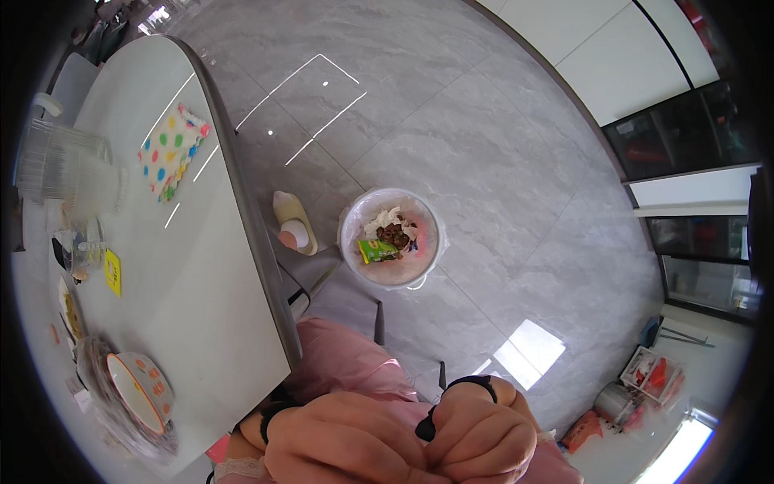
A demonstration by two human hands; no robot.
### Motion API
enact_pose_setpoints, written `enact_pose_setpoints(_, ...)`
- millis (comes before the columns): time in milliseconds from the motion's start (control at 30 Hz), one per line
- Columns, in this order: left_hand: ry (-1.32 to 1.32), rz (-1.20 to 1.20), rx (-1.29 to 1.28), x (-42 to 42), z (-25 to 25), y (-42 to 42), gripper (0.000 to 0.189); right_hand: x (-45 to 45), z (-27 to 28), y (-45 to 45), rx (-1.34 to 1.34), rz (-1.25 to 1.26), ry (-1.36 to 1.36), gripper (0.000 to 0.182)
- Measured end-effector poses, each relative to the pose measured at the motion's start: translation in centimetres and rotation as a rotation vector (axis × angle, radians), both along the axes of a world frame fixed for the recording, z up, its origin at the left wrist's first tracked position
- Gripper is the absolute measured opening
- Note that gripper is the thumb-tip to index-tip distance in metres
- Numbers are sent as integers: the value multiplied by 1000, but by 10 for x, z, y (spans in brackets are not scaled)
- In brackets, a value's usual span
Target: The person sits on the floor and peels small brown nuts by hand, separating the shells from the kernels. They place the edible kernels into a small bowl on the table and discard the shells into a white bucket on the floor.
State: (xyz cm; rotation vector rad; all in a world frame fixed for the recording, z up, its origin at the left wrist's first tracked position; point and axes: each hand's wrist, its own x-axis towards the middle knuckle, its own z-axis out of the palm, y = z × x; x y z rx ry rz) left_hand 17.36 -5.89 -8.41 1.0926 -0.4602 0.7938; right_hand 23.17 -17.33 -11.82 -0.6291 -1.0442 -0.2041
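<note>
Close to my body at the bottom, my left hand [344,432] is curled, with its back towards the camera. My right hand [487,423] bends in beside it, and the two meet near the lower rim. Their fingertips are hidden, so whether anything is held does not show. Black bands [482,381] circle both wrists. Under the hands spreads pink clothing [347,360] with lace-trimmed cuffs. Ahead on the floor stands a round waste bin [438,233] lined with a clear bag; a green packet [376,250], crumpled white tissue [385,221] and brown scraps [396,236] lie in it.
At my left runs a white table [224,302] bearing a polka-dot cloth [172,154], a yellow card or packet [113,272], a patterned bowl [142,390] and clear ribbed containers [66,160]. A slippered foot [294,233] is beside the bin. Cabinets [683,133] line the right.
</note>
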Motion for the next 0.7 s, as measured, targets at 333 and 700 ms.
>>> enact_pose_setpoints(333,62,-85,87,-3,9,11,13,-5,10,-20,-202,-19,70,12)
enact_pose_setpoints(700,95,23,6,0,13,-4,10,8,12,-27,-238,95,-60,14)
